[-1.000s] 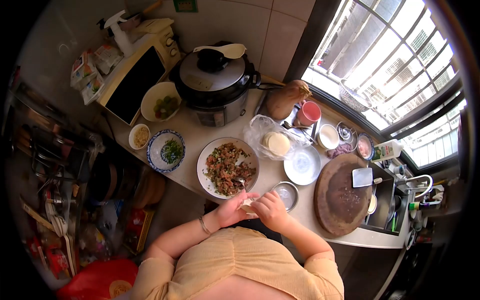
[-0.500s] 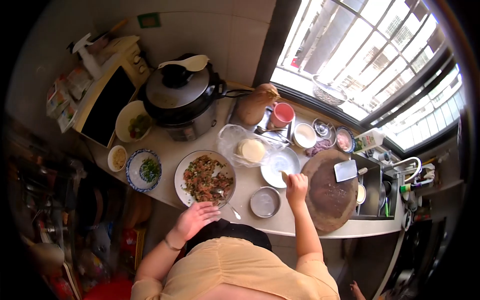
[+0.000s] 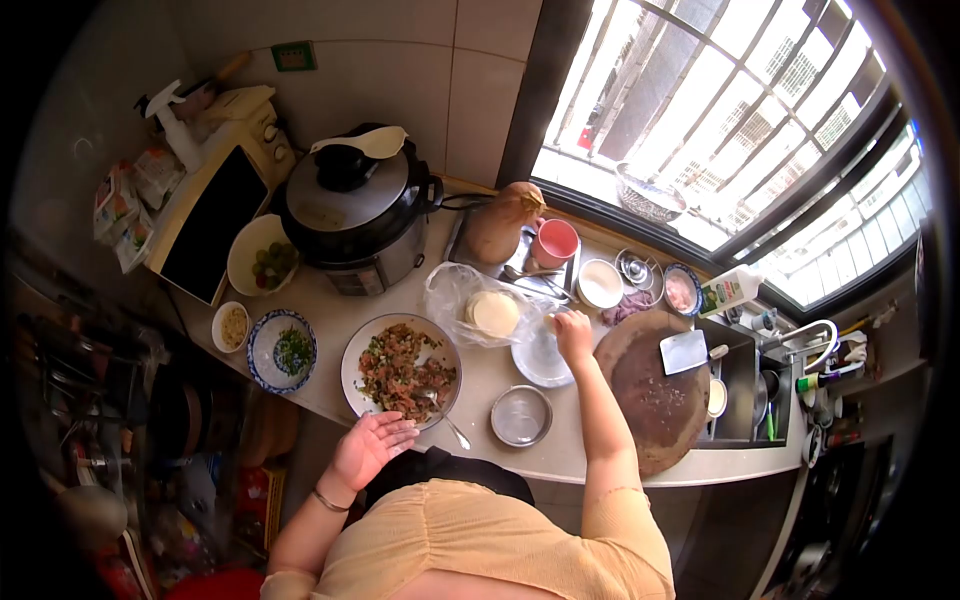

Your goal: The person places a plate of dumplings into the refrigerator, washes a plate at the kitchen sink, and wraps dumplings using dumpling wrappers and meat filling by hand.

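Note:
My left hand [image 3: 375, 447] is palm up beside the near rim of a large dish [image 3: 440, 345], its fingers stretched out and holding nothing. Chopped meat and greens [image 3: 395, 362] fill the dish, and a metal spoon [image 3: 452, 424] rests in it. Over a pale plate [image 3: 541, 366], my right hand [image 3: 573, 335] pinches a small pale dumpling [image 3: 550, 321], mostly hidden by the fingers. Round dough wrappers [image 3: 493, 314] lie in a clear plastic bag [image 3: 447, 290] left of the plate. Nearer me is a small metal bowl [image 3: 521, 416].
A round wooden board [image 3: 640, 400] bears a cleaver [image 3: 684, 352] at the right, beside the sink [image 3: 738, 390]. A pressure cooker [image 3: 350, 215], a blue-rimmed bowl of chopped greens [image 3: 258, 370] and a small bowl [image 3: 232, 327] stand left. Behind are a squash [image 3: 495, 232] and pink cup [image 3: 555, 243].
My right hand has reached farther away and slightly left, out over the plate with the dumpling. My left hand has turned its palm upward near the dish.

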The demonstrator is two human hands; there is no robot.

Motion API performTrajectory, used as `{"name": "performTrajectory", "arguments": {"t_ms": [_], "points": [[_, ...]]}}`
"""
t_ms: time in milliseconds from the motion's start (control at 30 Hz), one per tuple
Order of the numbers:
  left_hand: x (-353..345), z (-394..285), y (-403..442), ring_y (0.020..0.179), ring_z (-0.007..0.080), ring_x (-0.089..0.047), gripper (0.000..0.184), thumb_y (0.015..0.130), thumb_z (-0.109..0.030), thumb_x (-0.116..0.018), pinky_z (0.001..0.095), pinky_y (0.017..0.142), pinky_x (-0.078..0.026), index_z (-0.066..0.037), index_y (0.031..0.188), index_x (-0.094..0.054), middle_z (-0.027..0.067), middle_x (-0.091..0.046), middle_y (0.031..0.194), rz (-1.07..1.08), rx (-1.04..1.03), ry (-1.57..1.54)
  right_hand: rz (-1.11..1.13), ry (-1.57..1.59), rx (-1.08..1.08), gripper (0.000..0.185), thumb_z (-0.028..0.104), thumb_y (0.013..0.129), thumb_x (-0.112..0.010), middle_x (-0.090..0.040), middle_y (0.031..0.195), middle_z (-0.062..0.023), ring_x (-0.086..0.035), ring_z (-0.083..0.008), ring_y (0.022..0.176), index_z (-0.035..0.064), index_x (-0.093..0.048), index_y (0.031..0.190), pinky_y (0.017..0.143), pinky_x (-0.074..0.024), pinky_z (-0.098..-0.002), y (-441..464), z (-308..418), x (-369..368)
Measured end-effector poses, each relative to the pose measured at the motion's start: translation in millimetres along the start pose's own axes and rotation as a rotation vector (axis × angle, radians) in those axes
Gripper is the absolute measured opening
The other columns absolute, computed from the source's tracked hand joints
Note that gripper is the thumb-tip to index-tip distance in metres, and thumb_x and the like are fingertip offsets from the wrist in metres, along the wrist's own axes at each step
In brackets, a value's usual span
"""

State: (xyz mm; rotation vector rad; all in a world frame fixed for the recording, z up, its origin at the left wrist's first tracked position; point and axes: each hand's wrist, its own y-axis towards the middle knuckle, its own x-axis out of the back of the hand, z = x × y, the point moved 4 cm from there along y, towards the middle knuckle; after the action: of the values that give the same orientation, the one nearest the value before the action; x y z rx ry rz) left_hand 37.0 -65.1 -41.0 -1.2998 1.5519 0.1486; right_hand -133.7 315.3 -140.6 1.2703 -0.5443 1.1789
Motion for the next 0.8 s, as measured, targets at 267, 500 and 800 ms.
{"name": "performTrajectory", "arguments": {"t_ms": [267, 500, 800], "points": [[5, -1, -3, 0.108, 0.0327, -0.049, 0.046, 0.094, -0.037, -0.03, 0.0439, 0.096, -0.037, 0.002, 0.113, -0.047, 0.0201, -0.053, 0.111, -0.004, 0.001, -0.012, 0.009, 0.014, -0.025, 0.003, 0.007, 0.071, -0.06, -0.06, 0.071, -0.0094, -0.055, -0.0286, 0.072, 0.0054, -0.06, 0.073, 0.069, -0.0419, -0.0386, -3, -7, -12], [16, 1, -6, 0.107, 0.0355, -0.049, 0.047, 0.093, -0.037, -0.033, 0.047, 0.096, -0.036, 0.004, 0.111, -0.048, 0.0214, -0.054, 0.109, -0.069, -0.028, -0.007, -0.046, 0.011, -0.074, 0.003, 0.007, 0.073, -0.058, -0.059, 0.068, -0.011, -0.055, -0.0307, 0.069, 0.0044, -0.058, 0.07, 0.067, -0.0427, -0.0399, -5, 2, -13], [47, -25, -24, 0.103, 0.0319, -0.051, 0.043, 0.093, -0.035, -0.034, 0.0455, 0.094, -0.038, 0.003, 0.108, -0.048, 0.0192, -0.055, 0.105, -0.183, -0.195, -0.064, -0.386, 0.086, -0.063, 0.019, 0.0, 0.069, -0.059, -0.056, 0.08, -0.0121, -0.053, -0.0298, 0.077, 0.0027, -0.058, 0.087, 0.07, -0.0422, -0.0386, 24, 82, 65]]}}
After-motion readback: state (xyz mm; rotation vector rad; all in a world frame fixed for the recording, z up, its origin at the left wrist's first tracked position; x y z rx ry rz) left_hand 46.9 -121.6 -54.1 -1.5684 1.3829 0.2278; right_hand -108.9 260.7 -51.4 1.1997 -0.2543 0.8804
